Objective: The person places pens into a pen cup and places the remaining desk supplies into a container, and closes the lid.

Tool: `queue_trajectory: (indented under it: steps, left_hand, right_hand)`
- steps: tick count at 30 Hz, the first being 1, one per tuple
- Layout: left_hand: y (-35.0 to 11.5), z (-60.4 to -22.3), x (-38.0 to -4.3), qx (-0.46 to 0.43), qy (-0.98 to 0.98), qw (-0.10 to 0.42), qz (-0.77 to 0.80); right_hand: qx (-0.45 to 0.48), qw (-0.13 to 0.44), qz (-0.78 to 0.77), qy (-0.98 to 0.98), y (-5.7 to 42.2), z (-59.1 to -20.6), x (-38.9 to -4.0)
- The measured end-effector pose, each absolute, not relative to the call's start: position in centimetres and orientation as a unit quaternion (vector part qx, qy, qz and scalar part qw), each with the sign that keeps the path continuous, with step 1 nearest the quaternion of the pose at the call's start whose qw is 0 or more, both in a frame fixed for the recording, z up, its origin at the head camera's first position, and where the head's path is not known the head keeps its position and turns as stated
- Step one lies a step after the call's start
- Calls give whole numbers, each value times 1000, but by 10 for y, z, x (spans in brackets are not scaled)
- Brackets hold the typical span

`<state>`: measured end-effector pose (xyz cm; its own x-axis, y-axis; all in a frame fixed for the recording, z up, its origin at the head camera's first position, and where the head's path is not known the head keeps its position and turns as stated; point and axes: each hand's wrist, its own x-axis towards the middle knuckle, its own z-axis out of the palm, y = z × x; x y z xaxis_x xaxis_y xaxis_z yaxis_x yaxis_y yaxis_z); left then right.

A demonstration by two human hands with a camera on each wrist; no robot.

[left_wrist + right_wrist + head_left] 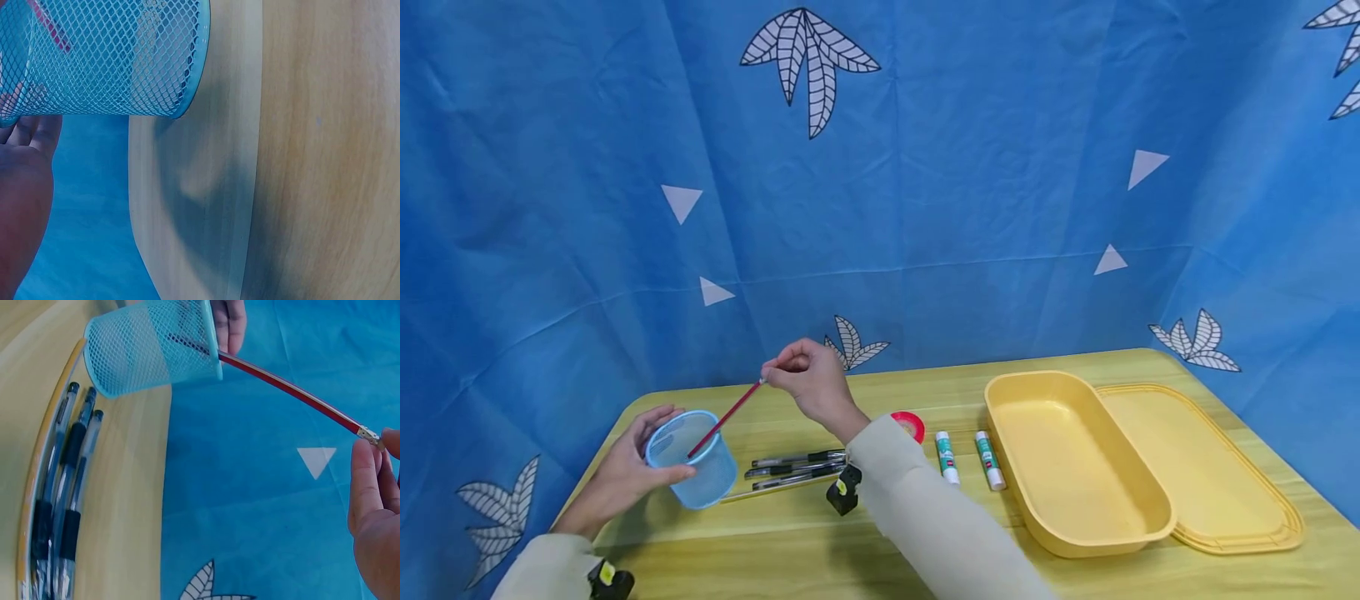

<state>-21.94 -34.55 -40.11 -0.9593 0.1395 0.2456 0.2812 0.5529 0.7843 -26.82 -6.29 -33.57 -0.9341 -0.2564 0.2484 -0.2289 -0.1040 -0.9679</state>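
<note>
A light blue mesh pen cup point(711, 482) is gripped by my left hand point(625, 468), thumb on the near side and fingers round the far side. The cup leans, its mouth facing up and away from the table. Between thumb and fingertips, my right hand point(814, 385) pinches a red pencil point(294, 392) at its metal and eraser end. The pencil slants down through the cup's mouth, its lower end showing through the mesh in the left wrist view. Beside the cup lie several black-gripped clear pens point(67, 469) and a yellow pencil point(37, 469).
Right of the pens, a red tape roll point(917, 423) is partly covered by my right sleeve. Two glue sticks point(946, 457) stand out beside it. Farther right are a yellow bin point(1075, 467) and its flat lid point(1210, 475). A blue curtain point(925, 167) hangs behind the table.
</note>
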Motion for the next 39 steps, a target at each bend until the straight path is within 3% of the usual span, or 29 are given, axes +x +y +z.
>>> queue_trajectory:
  steps: [16, 39]
  left_hand:
    - [-344, -405, -221, -134, -870, 83, -466]
    - [-347, -403, -221, -137, -873, 80, -462]
  right_hand:
    - [-209, 18, -687, 696, -80, -353, -262]
    - [-198, 12, -658, 727, -24, -383, -279]
